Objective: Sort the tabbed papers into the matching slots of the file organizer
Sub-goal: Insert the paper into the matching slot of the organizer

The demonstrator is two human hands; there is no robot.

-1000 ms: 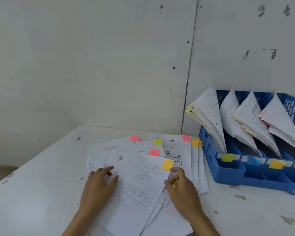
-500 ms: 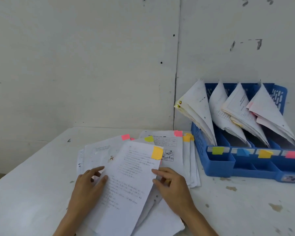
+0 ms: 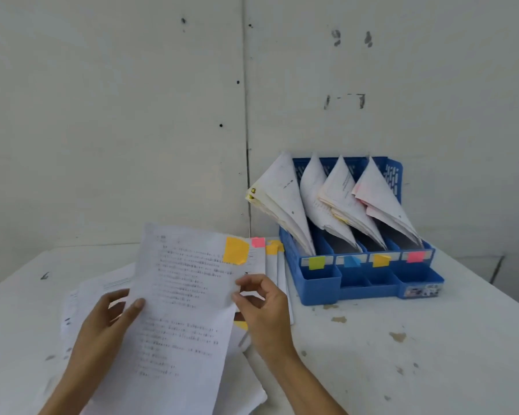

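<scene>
Left hand [image 3: 108, 322], right hand [image 3: 264, 310] on upheld sheet [image 3: 186, 295]

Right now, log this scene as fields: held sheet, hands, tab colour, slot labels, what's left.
Held: one printed sheet
Tab: orange tab, top right corner
Left hand: grips the sheet's left edge
Right hand: pinches its right edge
Organizer: file organizer, four slots, all holding papers
Slot labels, left to right: green, blue, orange, pink
Remaining: pile of tabbed papers on table
</scene>
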